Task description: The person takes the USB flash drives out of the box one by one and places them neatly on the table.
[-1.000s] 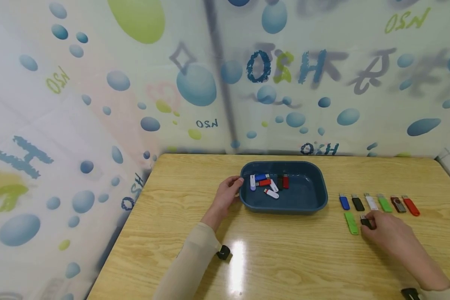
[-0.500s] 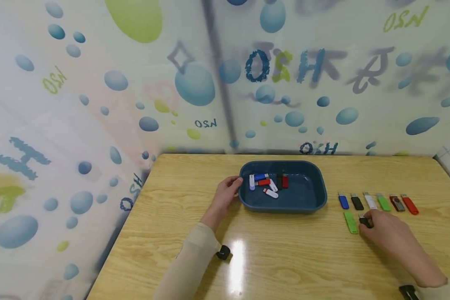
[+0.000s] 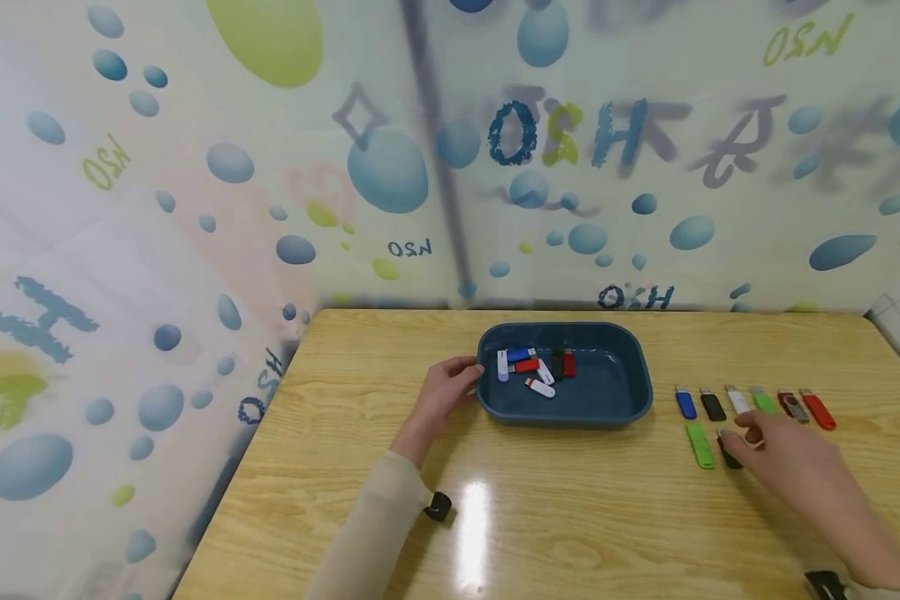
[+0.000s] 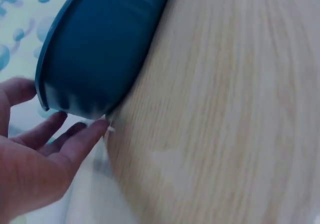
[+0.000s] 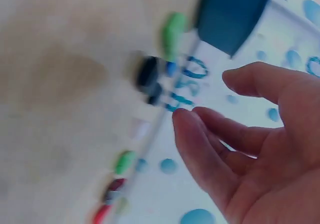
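Note:
My left hand (image 3: 445, 392) rests its fingertips against the left end of a dark blue bin (image 3: 607, 392). In the left wrist view its loosely bent fingers (image 4: 80, 144) touch the bin's outer wall. My right hand (image 3: 791, 458) hovers over a black USB stick (image 3: 730, 454) at the right, thumb and fingers parted with nothing between them. Beside that stick lies a green USB stick (image 3: 699, 446). Behind them runs a row of USB sticks: blue (image 3: 686, 404), black (image 3: 713, 406), white (image 3: 737, 401), green (image 3: 763, 401), dark red with metal (image 3: 792, 407) and red (image 3: 818, 410).
Several more USB sticks lie in the bin's left half, among them a blue one (image 3: 521, 354), a dark red one (image 3: 569, 365) and a white one (image 3: 540, 387). The wooden table (image 3: 570, 517) meets a patterned wall covering (image 3: 390, 267) at its back edge.
My right hand has let go of the black USB stick and risen slightly, its fingers spreading. The stick stays on the table beside the green one. My left hand remains at the bin.

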Available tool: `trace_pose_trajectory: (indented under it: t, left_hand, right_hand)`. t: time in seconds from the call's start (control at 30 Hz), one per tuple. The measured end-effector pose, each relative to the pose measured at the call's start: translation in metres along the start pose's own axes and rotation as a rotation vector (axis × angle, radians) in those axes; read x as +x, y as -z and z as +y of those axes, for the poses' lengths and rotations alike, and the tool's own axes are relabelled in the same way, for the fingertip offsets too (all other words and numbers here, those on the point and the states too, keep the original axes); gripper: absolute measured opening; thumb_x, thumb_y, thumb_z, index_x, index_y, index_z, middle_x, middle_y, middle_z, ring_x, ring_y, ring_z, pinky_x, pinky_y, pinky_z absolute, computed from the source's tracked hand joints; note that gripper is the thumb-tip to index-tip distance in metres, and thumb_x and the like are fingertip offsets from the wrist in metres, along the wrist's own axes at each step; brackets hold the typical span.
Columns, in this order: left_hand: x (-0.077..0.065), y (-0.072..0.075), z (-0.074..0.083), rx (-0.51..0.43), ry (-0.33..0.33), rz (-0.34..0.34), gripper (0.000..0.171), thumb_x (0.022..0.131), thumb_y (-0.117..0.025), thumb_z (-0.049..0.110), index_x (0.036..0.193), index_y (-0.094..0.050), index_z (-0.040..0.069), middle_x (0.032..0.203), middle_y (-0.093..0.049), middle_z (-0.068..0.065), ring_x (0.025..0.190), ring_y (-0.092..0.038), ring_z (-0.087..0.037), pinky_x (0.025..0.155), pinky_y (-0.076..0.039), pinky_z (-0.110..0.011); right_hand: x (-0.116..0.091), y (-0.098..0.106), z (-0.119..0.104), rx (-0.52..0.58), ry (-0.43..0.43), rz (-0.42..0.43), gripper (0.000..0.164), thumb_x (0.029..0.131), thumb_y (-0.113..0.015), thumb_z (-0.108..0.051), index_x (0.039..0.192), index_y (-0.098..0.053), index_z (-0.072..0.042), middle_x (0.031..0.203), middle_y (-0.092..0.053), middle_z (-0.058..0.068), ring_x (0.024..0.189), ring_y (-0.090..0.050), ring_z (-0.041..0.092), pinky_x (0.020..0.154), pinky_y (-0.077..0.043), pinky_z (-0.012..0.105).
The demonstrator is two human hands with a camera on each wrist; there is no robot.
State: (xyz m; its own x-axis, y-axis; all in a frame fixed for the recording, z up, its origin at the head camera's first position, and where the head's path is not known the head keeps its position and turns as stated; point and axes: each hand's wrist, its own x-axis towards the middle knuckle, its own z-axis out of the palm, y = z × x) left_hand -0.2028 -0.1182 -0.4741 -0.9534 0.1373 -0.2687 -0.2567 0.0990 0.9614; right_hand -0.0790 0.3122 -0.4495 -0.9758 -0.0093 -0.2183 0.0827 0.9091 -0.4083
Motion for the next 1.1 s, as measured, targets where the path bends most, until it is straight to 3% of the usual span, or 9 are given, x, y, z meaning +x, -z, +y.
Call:
trace_pose_trajectory:
  t: [0.2, 0.43, 0.7, 0.9, 1.1]
  left_hand:
    - [-0.004, 0.004, 0.002, 0.033, -0.049, -0.035, 0.04, 0.101, -0.063, 0.012, 0.138, -0.06, -0.004, 0.131, -0.064, -0.022, 0.108, -0.067, -0.028, 0.087, -0.061, -0.041]
    - [-0.011, -0.001, 0.005, 0.044, -0.052, -0.039, 0.038, 0.1, -0.062, 0.006, 0.135, -0.06, -0.007, 0.124, -0.066, -0.026, 0.102, -0.07, -0.033, 0.08, -0.063, -0.038]
    - [-0.015, -0.001, 0.002, 0.033, -0.071, -0.045, 0.036, 0.102, -0.06, 0.005, 0.135, -0.059, -0.009, 0.124, -0.066, -0.028, 0.108, -0.068, -0.037, 0.08, -0.063, -0.04]
    - [-0.015, 0.0, 0.001, 0.025, -0.071, -0.057, 0.037, 0.102, -0.061, 0.006, 0.136, -0.058, -0.009, 0.126, -0.065, -0.027, 0.109, -0.067, -0.036, 0.081, -0.063, -0.041]
    - [-0.014, 0.001, -0.001, 0.006, -0.084, -0.073, 0.037, 0.102, -0.061, 0.007, 0.135, -0.057, -0.01, 0.128, -0.061, -0.028, 0.106, -0.067, -0.032, 0.081, -0.063, -0.041]
  right_hand:
    - [-0.001, 0.015, -0.037, 0.043, 0.09, 0.125, 0.044, 0.102, -0.064, -0.028, 0.124, -0.065, 0.011, 0.099, -0.072, 0.018, 0.086, -0.068, 0.033, 0.059, -0.055, 0.041]
    - [0.007, 0.008, -0.093, 0.069, 0.27, 0.234, 0.029, 0.1, -0.067, -0.022, 0.118, -0.072, 0.001, 0.102, -0.072, 0.012, 0.087, -0.069, 0.027, 0.068, -0.057, 0.046]
    - [0.038, -0.013, -0.146, 0.0, 0.368, 0.212, 0.023, 0.097, -0.072, -0.021, 0.113, -0.074, -0.005, 0.101, -0.068, 0.007, 0.089, -0.066, 0.024, 0.072, -0.058, 0.044]
    - [0.063, -0.026, -0.164, 0.01, 0.408, 0.199, 0.023, 0.097, -0.073, -0.02, 0.115, -0.075, -0.006, 0.103, -0.068, 0.007, 0.088, -0.065, 0.022, 0.072, -0.057, 0.043]
    - [0.081, -0.038, -0.179, -0.005, 0.399, 0.13, 0.029, 0.096, -0.074, -0.021, 0.12, -0.074, -0.004, 0.104, -0.068, 0.009, 0.086, -0.062, 0.022, 0.077, -0.057, 0.045]
